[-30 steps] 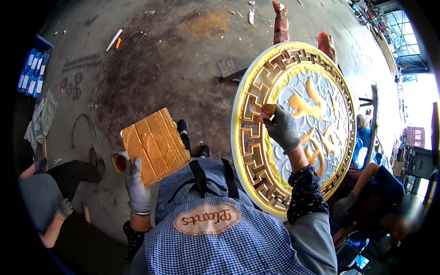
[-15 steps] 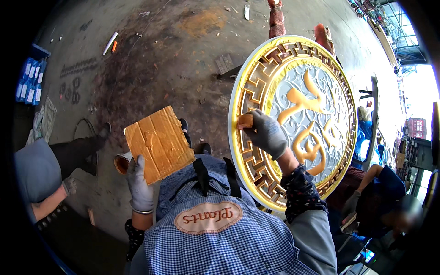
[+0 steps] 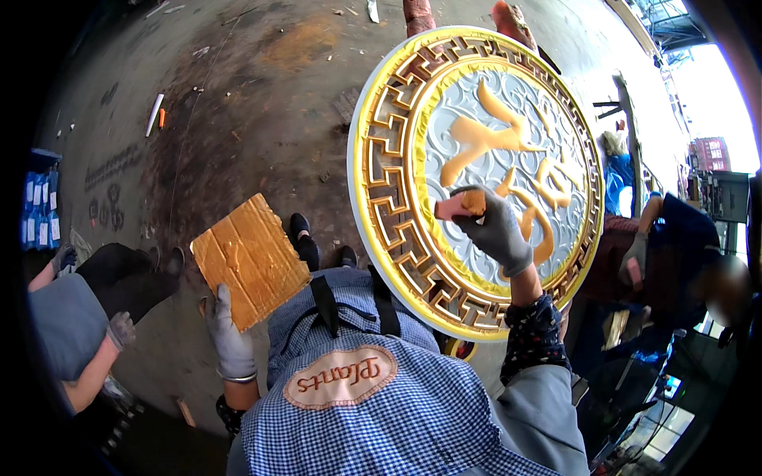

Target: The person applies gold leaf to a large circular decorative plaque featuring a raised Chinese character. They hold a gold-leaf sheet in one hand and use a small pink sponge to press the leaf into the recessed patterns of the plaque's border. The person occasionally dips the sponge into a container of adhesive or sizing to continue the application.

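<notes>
My left hand (image 3: pixel 230 337), in a grey glove, grips the lower edge of a square piece of cardboard (image 3: pixel 250 258) smeared with gold-brown paint. In my gloved right hand (image 3: pixel 504 234) is a small pinkish sponge (image 3: pixel 458 206) with a paint-stained brown part. That hand is over the round carved panel (image 3: pixel 389 186), near the inner edge of its border; whether the sponge touches the surface I cannot tell. The panel has a gold key-pattern border, yellow strips along its rings, a pale scrollwork middle and raised orange-gold brush-stroke shapes (image 3: pixel 492 131).
A person in grey (image 3: pixel 67 321) is at the left; another in dark blue (image 3: pixel 686 238) works at the right, holding something small. Blue packages (image 3: pixel 40 210) stand at the far left. Reddish supports (image 3: pixel 516 24) show beyond the panel. A white tube (image 3: pixel 155 115) lies on the stained floor.
My right hand has shifted with the sponge from the key-pattern border inward to the border's inner edge. The view has turned, and the brown-rimmed container beside my left hand no longer shows.
</notes>
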{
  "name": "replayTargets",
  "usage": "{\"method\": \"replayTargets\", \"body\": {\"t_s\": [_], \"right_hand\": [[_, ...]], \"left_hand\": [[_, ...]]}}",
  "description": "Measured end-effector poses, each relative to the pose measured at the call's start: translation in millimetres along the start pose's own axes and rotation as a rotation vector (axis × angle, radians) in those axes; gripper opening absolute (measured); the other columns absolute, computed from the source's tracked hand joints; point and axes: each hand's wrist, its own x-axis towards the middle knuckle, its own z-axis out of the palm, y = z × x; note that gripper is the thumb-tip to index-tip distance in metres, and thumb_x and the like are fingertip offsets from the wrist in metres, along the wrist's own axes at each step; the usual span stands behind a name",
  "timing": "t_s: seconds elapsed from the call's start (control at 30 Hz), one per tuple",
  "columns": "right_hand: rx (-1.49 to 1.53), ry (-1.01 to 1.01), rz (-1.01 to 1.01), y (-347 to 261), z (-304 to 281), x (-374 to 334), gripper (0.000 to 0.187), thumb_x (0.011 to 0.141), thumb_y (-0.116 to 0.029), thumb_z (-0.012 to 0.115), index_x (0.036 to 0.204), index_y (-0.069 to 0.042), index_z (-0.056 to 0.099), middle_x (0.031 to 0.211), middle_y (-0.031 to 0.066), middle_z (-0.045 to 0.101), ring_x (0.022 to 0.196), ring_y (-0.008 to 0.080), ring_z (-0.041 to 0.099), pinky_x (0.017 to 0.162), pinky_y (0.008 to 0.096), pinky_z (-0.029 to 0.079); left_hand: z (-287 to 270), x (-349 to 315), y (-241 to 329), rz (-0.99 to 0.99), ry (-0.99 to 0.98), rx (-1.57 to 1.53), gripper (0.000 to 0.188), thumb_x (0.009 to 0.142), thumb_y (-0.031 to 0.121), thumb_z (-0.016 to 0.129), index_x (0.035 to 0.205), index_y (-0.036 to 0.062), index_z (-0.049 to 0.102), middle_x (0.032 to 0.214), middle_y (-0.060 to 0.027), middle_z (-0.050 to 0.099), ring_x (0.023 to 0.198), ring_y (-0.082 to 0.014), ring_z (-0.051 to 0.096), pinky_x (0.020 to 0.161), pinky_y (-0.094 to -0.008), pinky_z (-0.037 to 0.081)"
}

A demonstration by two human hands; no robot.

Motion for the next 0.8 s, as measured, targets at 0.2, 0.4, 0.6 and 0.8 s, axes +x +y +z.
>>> {"method": "replayTargets", "body": {"t_s": [0.2, 0.4, 0.6, 0.8], "right_hand": [[-0.15, -0.079, -0.162, 14.0, 11.2, -24.5, 0.027, 0.088, -0.009, 0.079, 0.114, -0.006, 0.071, 0.107, 0.0151, 0.073, 0.098, 0.0373, 0.073, 0.085, 0.0421, 0.057], [-0.303, -0.1, -0.284, 20.4, 26.5, 6.4, 0.033, 0.082, -0.004, 0.075, 0.114, -0.011, 0.069, 0.108, 0.0145, 0.07, 0.097, 0.0416, 0.069, 0.082, 0.0487, 0.056], [-0.303, -0.116, -0.303, 23.7, 37.3, 36.5, 0.034, 0.084, -0.001, 0.077, 0.117, -0.008, 0.068, 0.108, 0.0149, 0.07, 0.102, 0.0398, 0.071, 0.088, 0.0446, 0.057], [-0.454, -0.236, -0.34, 28.3, 36.9, 23.6, 0.024, 0.087, -0.004, 0.072, 0.11, -0.01, 0.07, 0.104, 0.0129, 0.071, 0.097, 0.0384, 0.071, 0.085, 0.0457, 0.057]], "left_hand": [[33.8, 5.8, 21.3, -0.027, 0.06, -0.16, 0.052, 0.112, 0.029, 0.058, 0.148, -0.0076, 0.052, 0.128, -0.0146, 0.069, 0.113, -0.0224, 0.069, 0.092, -0.0348, 0.056], [43.0, 1.9, 30.1, 0.049, 0.061, -0.034, 0.056, 0.11, 0.038, 0.062, 0.144, -0.0055, 0.058, 0.126, -0.0112, 0.07, 0.108, -0.0182, 0.07, 0.092, -0.0318, 0.056], [36.7, -2.9, 30.8, 0.034, 0.053, 0.003, 0.058, 0.11, 0.043, 0.06, 0.143, -0.0052, 0.058, 0.128, -0.0109, 0.069, 0.111, -0.0178, 0.069, 0.093, -0.0311, 0.056], [28.7, -12.2, 14.4, 0.107, 0.075, 0.13, 0.055, 0.111, 0.042, 0.059, 0.14, -0.0052, 0.059, 0.126, -0.0118, 0.068, 0.111, -0.0194, 0.068, 0.092, -0.0329, 0.056]]}}
